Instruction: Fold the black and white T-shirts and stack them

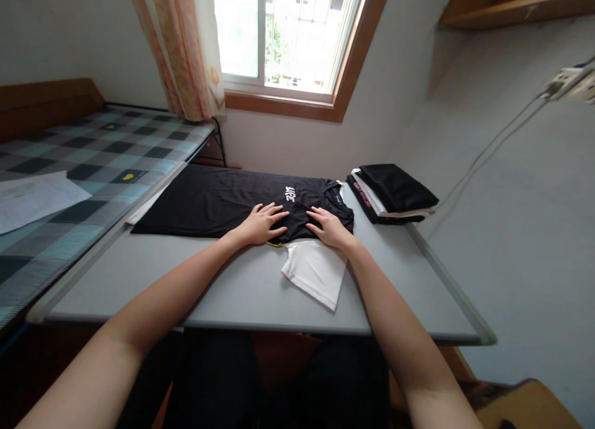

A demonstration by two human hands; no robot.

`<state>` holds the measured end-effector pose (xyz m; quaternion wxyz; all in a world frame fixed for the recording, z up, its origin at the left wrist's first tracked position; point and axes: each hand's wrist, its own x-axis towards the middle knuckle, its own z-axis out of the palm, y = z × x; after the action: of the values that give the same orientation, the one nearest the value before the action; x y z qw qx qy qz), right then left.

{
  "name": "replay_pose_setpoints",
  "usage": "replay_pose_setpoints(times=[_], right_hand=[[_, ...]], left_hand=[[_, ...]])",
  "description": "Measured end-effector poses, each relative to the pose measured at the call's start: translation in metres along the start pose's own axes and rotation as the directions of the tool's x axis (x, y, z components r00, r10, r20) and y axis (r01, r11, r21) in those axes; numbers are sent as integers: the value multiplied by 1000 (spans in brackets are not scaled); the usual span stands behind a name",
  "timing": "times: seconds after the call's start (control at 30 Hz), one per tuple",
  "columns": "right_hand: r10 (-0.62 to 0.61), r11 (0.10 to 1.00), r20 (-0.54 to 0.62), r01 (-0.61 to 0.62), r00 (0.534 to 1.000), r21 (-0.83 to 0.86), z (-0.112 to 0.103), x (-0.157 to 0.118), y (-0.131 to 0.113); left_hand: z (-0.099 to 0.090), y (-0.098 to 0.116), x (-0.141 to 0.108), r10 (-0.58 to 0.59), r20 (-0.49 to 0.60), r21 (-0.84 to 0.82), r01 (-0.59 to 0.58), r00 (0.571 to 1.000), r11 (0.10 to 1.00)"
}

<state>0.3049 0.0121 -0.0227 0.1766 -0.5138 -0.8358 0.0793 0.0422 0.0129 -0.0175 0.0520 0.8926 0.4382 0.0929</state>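
Observation:
A black T-shirt (209,196) with white lettering lies flat across the table, its collar toward the right. My left hand (263,223) rests palm down on the near edge of the shirt, left of the lettering, fingers spread. Near the collar, my right hand (329,227) also lies flat on the fabric with its fingers apart. A white sleeve (316,271) sticks out from under the black shirt toward me, between my forearms. More white cloth peeks out at the shirt's left end. Whatever else lies beneath the shirt is hidden.
The grey table (223,292) carries a stack of folded clothes (395,190) at its back right. On the left stands a bed with a checked mattress (153,134) and a paper sheet (37,199). A cable (493,141) hangs along the right wall.

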Motion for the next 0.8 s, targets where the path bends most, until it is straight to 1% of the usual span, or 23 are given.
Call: replay_pose_setpoints(times=[0.43,0.8], right_hand=[[-3,1000,-10,3,1000,20,2,0,3],[-15,1000,-11,15,1000,-6,2,1,2]], left_hand=[[1,-2,-1,-3,3,-2,3,1000,1000],[1,-1,-1,2,-1,-1,-2,1000,1000]])
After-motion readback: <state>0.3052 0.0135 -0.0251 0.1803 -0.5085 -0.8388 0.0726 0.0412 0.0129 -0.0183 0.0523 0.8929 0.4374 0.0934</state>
